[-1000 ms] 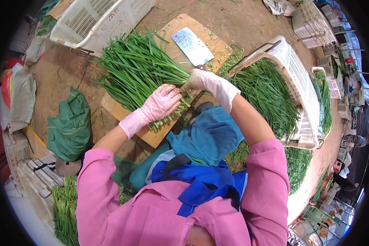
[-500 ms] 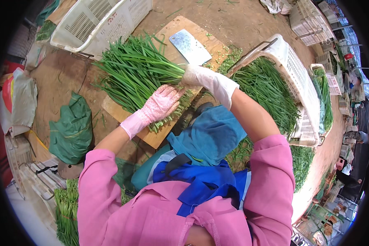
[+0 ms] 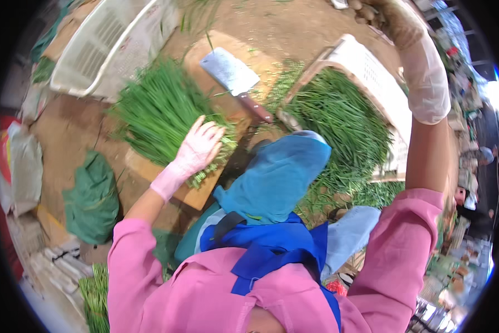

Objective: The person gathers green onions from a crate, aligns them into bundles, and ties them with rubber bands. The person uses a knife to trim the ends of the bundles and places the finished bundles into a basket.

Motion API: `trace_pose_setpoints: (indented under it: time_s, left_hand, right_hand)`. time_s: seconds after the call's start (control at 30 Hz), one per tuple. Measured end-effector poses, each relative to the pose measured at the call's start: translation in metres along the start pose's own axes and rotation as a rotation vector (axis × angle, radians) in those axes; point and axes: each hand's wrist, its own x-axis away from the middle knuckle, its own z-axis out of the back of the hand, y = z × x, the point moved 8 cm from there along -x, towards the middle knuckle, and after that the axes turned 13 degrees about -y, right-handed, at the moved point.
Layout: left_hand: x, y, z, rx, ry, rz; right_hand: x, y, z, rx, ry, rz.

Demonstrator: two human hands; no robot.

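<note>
My left hand [image 3: 198, 147], in a pale pink glove, lies on the cut stem ends of a pile of green chives [image 3: 152, 108], fingers spread. The pile rests on a wooden cutting board [image 3: 193, 195]. My right hand [image 3: 396, 19], in a whitish glove, is raised to the upper right, blurred and partly cut off by the frame's edge. Its fingers look curled; what they hold is not visible. Loose green leaf tips [image 3: 196, 14] hang at the top edge. A cleaver [image 3: 230, 71] with a brown handle lies flat on the board's far part.
A white plastic crate [image 3: 102, 50] stands at the far left. On the right, another white crate [image 3: 371, 64] lies tipped with chives [image 3: 338, 122] spilling out. A green sack [image 3: 92, 197] sits left of the board. Bundled greens [image 3: 95, 297] are at lower left.
My right hand has left the stem ends and swung up to the far right, uncovering the cleaver's handle. My left hand stays on the pile. Leaf tips now show at the top.
</note>
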Motion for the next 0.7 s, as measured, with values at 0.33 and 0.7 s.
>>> trace_pose_setpoints:
  time_s: [0.33,0.7]
  left_hand:
    - [0.0,0.003,0.004,0.014,-0.01,-0.004]
    - [0.007,-0.006,0.019,0.111,0.009,0.044]
  right_hand:
    - [0.19,0.272,0.112,-0.692,0.618,-0.391]
    - [0.229,0.283,0.109,-0.245,0.716,-0.809]
